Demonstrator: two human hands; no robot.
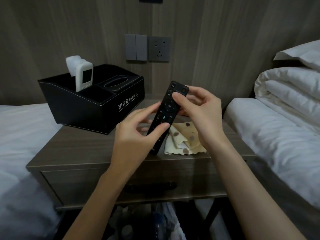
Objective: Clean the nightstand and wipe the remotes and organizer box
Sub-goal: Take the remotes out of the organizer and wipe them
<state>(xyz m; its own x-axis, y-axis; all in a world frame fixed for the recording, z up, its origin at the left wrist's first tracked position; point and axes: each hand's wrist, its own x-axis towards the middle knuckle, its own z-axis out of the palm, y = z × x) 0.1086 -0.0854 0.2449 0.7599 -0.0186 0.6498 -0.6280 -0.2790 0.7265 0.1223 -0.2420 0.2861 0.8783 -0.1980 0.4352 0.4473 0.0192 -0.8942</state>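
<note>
Left hand (135, 137) & right hand (200, 115) both grip black remote (168, 108) above dotted cloth (183, 139), organizer box (86, 104) rear-left.

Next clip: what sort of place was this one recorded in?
Probably a hotel guest room. The organizer box on the nightstand is printed with the word HOTEL, and the nightstand sits between a left bed and a right bed, both made up in plain white linen.

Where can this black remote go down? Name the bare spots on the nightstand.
Bare: front-left of the nightstand, between the organizer box and the front edge. Crowded: the right side, where the dotted cloth lies under the black remote held by the left hand and right hand.
</note>
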